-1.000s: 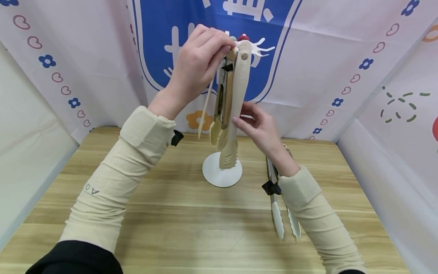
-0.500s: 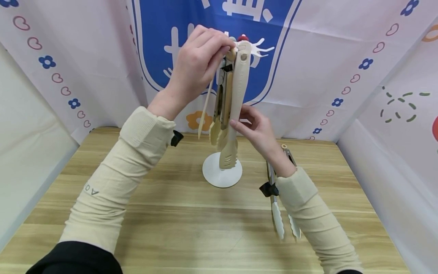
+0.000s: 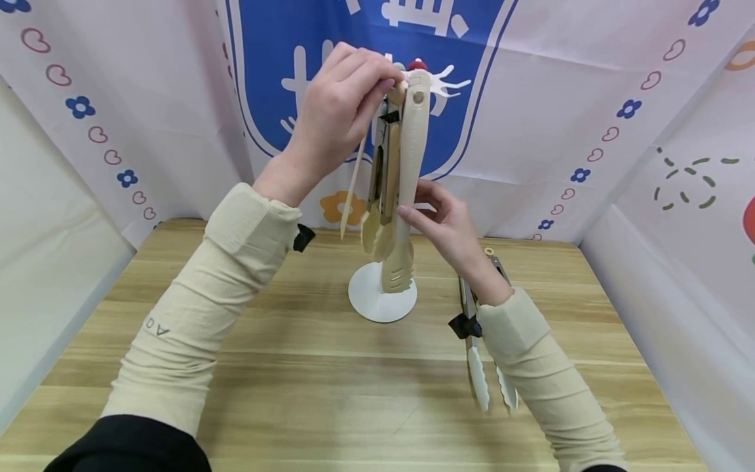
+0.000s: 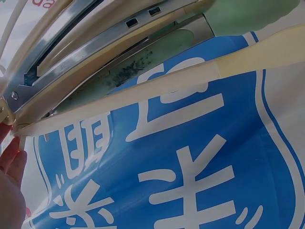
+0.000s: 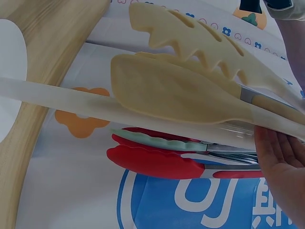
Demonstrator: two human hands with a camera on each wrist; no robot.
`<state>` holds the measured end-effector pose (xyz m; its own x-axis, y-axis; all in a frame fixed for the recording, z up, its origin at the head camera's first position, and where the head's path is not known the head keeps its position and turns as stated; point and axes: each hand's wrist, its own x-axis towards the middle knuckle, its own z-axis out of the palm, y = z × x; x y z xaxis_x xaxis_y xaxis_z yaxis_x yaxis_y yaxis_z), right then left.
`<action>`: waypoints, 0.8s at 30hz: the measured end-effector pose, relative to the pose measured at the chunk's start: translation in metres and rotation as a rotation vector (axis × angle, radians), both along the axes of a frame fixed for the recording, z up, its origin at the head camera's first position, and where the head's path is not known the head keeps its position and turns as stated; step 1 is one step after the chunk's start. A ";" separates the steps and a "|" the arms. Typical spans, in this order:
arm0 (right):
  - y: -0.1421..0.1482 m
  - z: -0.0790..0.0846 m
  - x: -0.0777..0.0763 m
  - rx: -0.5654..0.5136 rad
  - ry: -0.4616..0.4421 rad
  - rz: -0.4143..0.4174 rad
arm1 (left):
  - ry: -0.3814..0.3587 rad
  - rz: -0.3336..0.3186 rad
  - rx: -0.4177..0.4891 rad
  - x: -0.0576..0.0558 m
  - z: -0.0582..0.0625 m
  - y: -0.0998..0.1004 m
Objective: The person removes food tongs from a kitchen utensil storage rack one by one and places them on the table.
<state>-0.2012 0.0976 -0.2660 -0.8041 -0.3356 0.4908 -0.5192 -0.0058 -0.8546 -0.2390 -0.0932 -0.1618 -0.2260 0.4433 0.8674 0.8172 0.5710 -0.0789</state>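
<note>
My left hand (image 3: 339,105) is at the top of a white utensil stand (image 3: 368,301), pinching the ring end of metal tongs (image 3: 391,164) with beige handles. These tongs hang heads down. In front of them hangs a long cream slotted spatula (image 3: 415,144) with a toothed edge, its handle near the white hooks (image 3: 451,84). My right hand (image 3: 445,219) pinches that handle low down, thumb in front and fingers behind. The right wrist view shows a broad cream spatula head (image 5: 176,88) beside the toothed one. A thin cream utensil (image 4: 167,86) slants down below my left fingers.
Red tongs (image 5: 157,162) and green-tipped tongs (image 5: 157,140) hang on the stand's far side. Another pair of tongs with pale scalloped tips (image 3: 479,380) lies on the wooden table (image 3: 295,393), partly under my right forearm. A printed cloth (image 3: 519,151) hangs close behind the stand.
The slotted spatula's head has swung slightly right. My right hand has moved a little left and down along its handle. The left hand stays in place.
</note>
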 end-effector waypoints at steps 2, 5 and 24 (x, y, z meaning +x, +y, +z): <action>0.000 0.000 0.000 0.003 0.005 -0.002 | 0.004 -0.001 0.001 0.000 0.000 0.000; 0.000 0.001 0.000 0.006 0.012 -0.003 | 0.006 -0.002 0.005 0.000 0.000 0.000; 0.001 0.005 0.004 0.008 0.044 0.008 | 0.013 -0.006 0.006 0.000 0.000 0.001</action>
